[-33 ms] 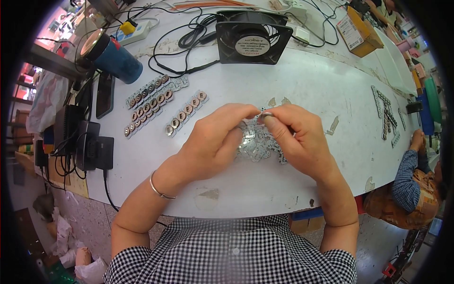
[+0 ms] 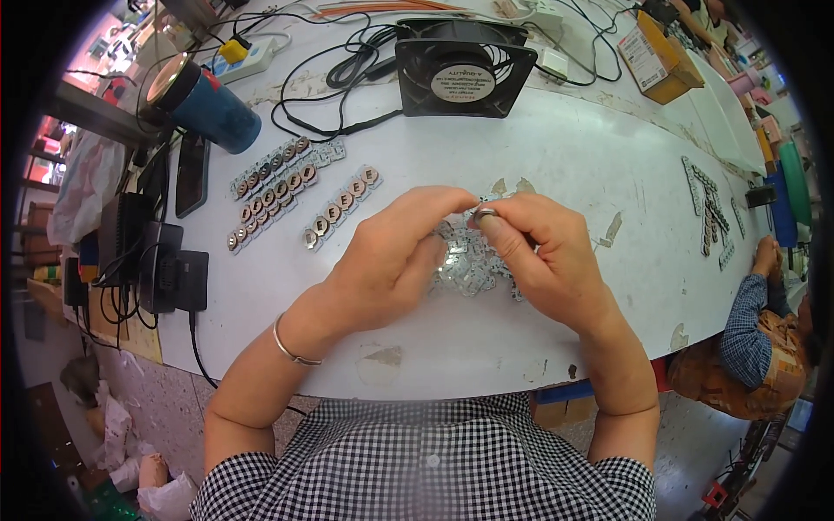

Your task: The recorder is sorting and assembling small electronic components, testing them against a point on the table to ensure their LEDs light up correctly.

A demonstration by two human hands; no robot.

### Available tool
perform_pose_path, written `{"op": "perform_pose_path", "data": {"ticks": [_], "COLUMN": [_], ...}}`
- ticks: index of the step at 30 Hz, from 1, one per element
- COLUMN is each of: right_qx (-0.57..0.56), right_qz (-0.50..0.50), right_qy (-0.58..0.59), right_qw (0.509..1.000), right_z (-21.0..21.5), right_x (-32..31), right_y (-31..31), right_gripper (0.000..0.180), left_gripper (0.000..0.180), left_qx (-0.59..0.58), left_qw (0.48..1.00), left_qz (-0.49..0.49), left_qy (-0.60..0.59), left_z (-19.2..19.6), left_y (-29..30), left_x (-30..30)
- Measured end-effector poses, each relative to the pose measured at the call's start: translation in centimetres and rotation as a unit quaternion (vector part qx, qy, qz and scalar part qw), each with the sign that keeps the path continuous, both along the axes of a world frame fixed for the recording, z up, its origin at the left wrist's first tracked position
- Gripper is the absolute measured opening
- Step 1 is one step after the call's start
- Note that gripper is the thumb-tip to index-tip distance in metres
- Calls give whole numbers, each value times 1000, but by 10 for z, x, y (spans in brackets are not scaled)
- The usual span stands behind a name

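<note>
Showing beside a heap of flat silvery pieces (image 2: 469, 267), a round silver metallic disc (image 2: 486, 212), probably light and stiff, is pinched by the right hand (image 2: 552, 247); best rim-held; left hand's (image 2: 395, 247) hold cannot be told.

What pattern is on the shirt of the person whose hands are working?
The shirt has small black-and-white checks, seen best in the head view.

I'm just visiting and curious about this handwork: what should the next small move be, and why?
Perhaps ease the small round piece a little toward the left hand: the right hand pinches it close by, over the pile of small parts. Whether the left hand holds anything is hidden.
</note>
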State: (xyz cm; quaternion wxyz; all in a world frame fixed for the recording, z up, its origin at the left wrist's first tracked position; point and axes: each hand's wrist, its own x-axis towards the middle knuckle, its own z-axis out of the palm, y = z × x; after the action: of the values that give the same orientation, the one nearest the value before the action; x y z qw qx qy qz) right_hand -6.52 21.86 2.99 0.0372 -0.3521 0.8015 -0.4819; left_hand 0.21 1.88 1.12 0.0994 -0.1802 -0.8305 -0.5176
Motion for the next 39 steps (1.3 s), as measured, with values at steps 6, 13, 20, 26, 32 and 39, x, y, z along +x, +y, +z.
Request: {"op": "perform_pose_path", "data": {"ticks": [6,13,20,26,32,39], "right_qx": [-14,17,24,17,15,10], "right_qz": [61,94,38,18,30,34], "right_qy": [-30,-24,-50,-43,-38,-8], "right_qw": [998,995,998,999,999,999], "right_z": [-5,0,-1,0,-4,-4], "right_x": [5,5,2,2,3,4], "right_y": [-5,-8,-4,-4,-5,-6], "right_gripper": [11,14,12,12,13,13], "left_gripper": [55,55,46,23,23,21], "left_qx": [25,53,65,-85,-168,-205], "left_qw": [998,995,996,985,963,952], "left_qz": [-42,-50,16,55,44,49], "left_qy": [-46,-70,-62,139,206,221], "left_z": [11,8,2,1,4,3], "left_y": [-1,0,0,-4,-8,-9], "left_x": [2,2,4,-4,-5,-4]}}
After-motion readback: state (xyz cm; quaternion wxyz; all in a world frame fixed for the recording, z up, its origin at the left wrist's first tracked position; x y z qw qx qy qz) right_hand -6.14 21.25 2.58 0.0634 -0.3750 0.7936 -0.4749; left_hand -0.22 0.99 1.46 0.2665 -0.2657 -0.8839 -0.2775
